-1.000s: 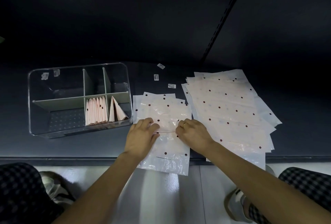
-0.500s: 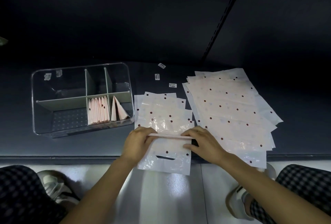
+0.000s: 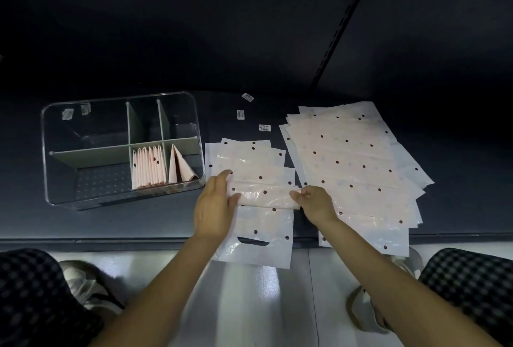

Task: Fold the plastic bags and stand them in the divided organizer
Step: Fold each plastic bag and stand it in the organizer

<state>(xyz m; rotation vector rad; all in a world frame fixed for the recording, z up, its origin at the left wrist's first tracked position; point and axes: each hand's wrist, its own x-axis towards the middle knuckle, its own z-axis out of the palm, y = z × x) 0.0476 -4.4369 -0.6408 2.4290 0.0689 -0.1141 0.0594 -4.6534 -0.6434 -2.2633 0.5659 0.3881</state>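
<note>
A pale pink dotted plastic bag, folded into a long narrow strip (image 3: 265, 196), lies across a small stack of flat bags (image 3: 249, 163). My left hand (image 3: 215, 205) holds the strip's left end with thumb and fingers. My right hand (image 3: 315, 202) pinches its right end. The bottom bag of the stack, with a handle slot (image 3: 254, 241), hangs over the table's front edge. A clear divided organizer (image 3: 55, 180) stands at the left. One front compartment holds several folded bags (image 3: 150, 169) standing upright; the one beside it holds a folded triangle (image 3: 179, 167).
A larger pile of flat dotted bags (image 3: 355, 163) spreads over the right of the dark table. Three small white labels (image 3: 241, 114) lie behind the stacks. My knees in checked trousers and my shoes (image 3: 80, 285) are below the table edge.
The bag has been folded over into a wider, flatter strip between my hands. My hands have spread apart toward its two ends.
</note>
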